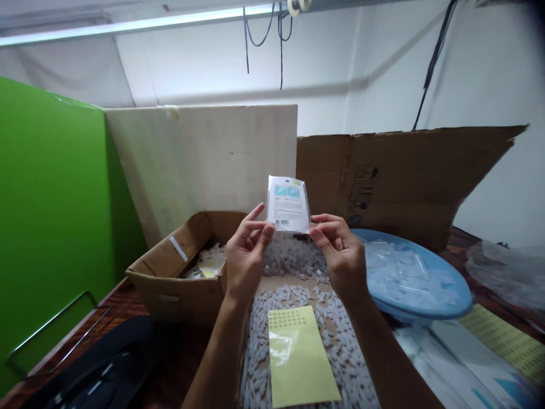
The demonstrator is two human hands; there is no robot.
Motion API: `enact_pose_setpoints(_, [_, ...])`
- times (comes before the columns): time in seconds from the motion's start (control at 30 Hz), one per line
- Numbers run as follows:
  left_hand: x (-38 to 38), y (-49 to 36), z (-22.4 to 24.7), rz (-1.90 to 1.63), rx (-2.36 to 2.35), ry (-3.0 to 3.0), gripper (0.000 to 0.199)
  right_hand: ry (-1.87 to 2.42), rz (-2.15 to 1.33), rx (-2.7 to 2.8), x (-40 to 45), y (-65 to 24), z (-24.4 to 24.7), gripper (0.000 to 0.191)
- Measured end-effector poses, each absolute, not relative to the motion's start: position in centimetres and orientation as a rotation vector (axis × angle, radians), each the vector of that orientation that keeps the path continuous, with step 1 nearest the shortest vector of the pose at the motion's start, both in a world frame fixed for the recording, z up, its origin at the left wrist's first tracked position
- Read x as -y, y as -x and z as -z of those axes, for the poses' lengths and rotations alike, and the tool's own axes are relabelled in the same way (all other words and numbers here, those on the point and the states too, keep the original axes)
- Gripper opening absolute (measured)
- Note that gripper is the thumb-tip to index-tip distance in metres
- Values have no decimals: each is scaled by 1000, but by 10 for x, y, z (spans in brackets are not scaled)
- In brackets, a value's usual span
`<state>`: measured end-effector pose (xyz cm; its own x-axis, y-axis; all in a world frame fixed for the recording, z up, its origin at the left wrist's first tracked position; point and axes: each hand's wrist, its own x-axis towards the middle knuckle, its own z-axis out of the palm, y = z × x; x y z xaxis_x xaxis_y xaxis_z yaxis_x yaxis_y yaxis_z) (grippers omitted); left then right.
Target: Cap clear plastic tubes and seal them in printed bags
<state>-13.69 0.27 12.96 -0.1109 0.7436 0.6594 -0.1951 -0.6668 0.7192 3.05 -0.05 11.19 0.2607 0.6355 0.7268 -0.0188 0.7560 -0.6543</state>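
Both hands hold up a small clear packet (288,205) with a white printed card inside, showing a blue picture and a barcode. My left hand (249,250) pinches its lower left corner between thumb and finger, the index finger raised. My right hand (340,253) pinches the lower right corner. Below them lies a yellow sticker sheet (300,358), with rows of small round marks near its top, on many small white pieces (349,363).
An open cardboard box (174,295) with papers stands at left, a blue basin (460,295) of clear packets at right. Another yellow sheet (506,341) lies at far right. A black object (97,369) is at lower left, beside a green panel (51,227).
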Motion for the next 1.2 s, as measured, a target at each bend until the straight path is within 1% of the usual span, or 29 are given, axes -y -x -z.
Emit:
enact_pose_setpoints(0.2, [-10,134,-124,-1813,-585,-1398,18,634,-399,1317,-1,-34,-113,19])
enact_pose_setpoints(0.33, [-8,132,-124,-1790,-531,-1383,17,706,-370,1311,-5,-38,-112,22])
enact_pose_setpoints(0.4, [-7,131,-125,-1771,-497,-1385,15,685,-461,1266,-7,-38,-110,22])
enact_pose_setpoints(0.53, [-7,129,-122,-1811,-504,-1397,12,550,-801,1171,-9,-34,-106,18])
enact_pose_setpoints(0.63, [-9,130,-120,-1875,-537,-1362,14,501,-916,1158,-9,-32,-105,21])
enact_pose_setpoints(0.87, [-7,126,-120,-1955,-534,-1260,16,478,-882,1169,-10,-31,-103,24])
enact_pose_setpoints(1.07, [-2,120,-123,-1974,-595,-1161,23,527,-814,1201,-8,-33,-103,25])
enact_pose_setpoints(1.2, [2,119,-125,-1972,-584,-1153,20,545,-789,1211,-8,-35,-103,25])
